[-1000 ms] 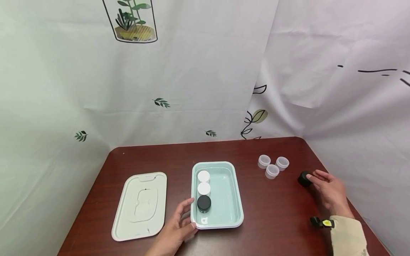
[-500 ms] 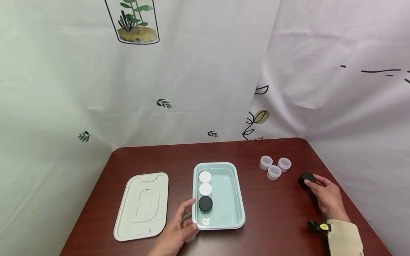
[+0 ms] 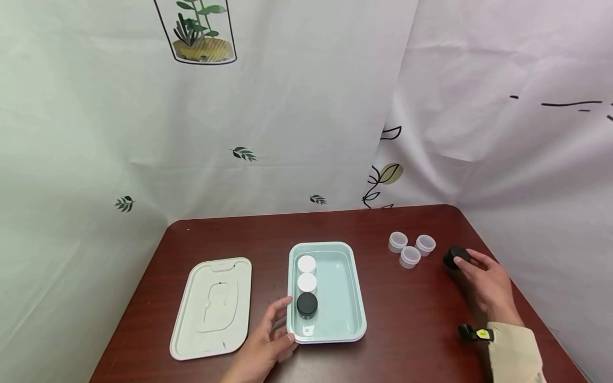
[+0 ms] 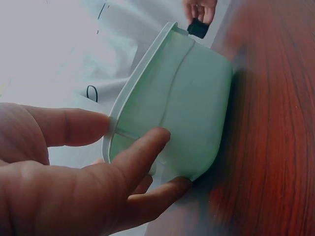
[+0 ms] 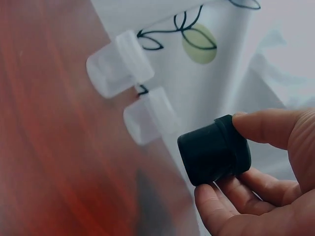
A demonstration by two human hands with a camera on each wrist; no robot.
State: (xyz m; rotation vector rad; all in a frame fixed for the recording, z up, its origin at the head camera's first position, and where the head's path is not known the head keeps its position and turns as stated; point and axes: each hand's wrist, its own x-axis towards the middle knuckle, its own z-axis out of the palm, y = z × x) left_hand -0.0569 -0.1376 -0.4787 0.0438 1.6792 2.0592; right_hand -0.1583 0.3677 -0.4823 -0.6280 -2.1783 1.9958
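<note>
My right hand [image 3: 493,290] pinches a small black jar [image 5: 209,152] between thumb and fingers, held just off the table at the right. It lies nearly sideways in the right wrist view. My left hand [image 3: 263,340] grips the near left corner of a pale green plastic box [image 3: 335,332], the thumb at the rim and fingertips against the outer wall. Inside the box, along its left side, stand two white-topped jars [image 3: 306,274] and a black-lidded jar [image 3: 307,304] in a row. The open box's right half shows its bare bottom.
Three translucent, whitish small jars [image 3: 409,258] stand together at the back right, left of my right hand. A flat pale lid [image 3: 213,319] lies left of the box on the dark red table [image 3: 397,319]. White printed cloth [image 3: 297,106] hangs behind and beside the table.
The black jar in my right hand has risen and moved slightly toward the back. My left hand keeps its place at the box corner. The head view has shifted a little.
</note>
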